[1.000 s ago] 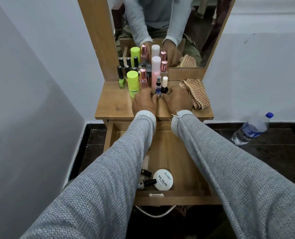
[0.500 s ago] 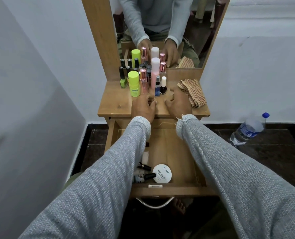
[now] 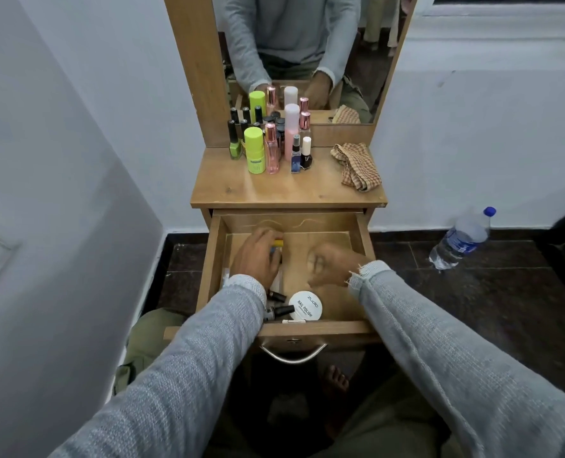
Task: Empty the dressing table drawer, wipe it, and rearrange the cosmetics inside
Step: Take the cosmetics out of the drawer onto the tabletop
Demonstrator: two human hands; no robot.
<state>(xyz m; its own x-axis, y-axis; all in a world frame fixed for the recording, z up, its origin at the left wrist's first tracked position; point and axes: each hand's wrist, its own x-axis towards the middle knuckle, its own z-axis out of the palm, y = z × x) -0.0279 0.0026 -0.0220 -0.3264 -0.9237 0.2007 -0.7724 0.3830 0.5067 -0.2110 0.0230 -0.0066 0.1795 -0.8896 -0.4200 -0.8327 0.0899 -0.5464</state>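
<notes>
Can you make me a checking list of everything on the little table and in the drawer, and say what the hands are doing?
Surface: wooden tabletop, below a mirror.
Job's things: drawer pulled open; a white round tub and small dark bottles lie near its front. Other bottles stand grouped on the tabletop's back left.
Clutter: checked cloth crumpled on the tabletop's right.
Hands: left hand in the drawer, curled round a small yellow-and-blue item; right hand blurred over the drawer, loosely curled, apparently holding nothing.
Cables: nothing seen.
Surroundings: white walls, dark floor, a water bottle by the right wall.
</notes>
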